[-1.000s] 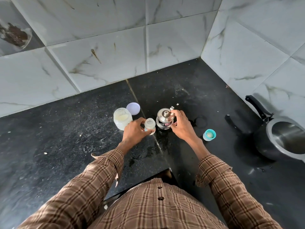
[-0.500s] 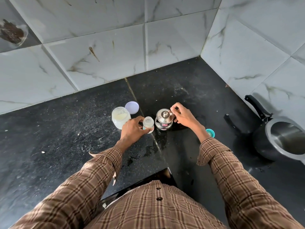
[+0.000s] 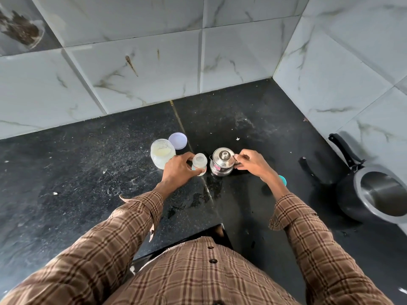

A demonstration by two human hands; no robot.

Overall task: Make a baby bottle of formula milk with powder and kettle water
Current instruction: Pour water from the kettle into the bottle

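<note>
A small clear baby bottle (image 3: 200,162) stands open on the black counter (image 3: 88,172), and my left hand (image 3: 179,170) grips it from the left. Just right of it sits a small steel kettle (image 3: 221,163) with its lid on. My right hand (image 3: 251,162) curls round the kettle's handle on its right side. An open jar of pale powder (image 3: 161,154) stands left of the bottle, its lilac lid (image 3: 178,140) lying behind it. A teal bottle cap (image 3: 283,179) shows partly behind my right wrist.
A dark pressure cooker (image 3: 374,194) with a black handle stands at the right near the wall. White marbled tile walls (image 3: 136,69) close the back and the right. Wet patches (image 3: 198,198) lie on the counter in front of the bottle.
My right hand has shifted from over the kettle's lid to its right side and closed on the handle. My left hand has kept its hold on the bottle.
</note>
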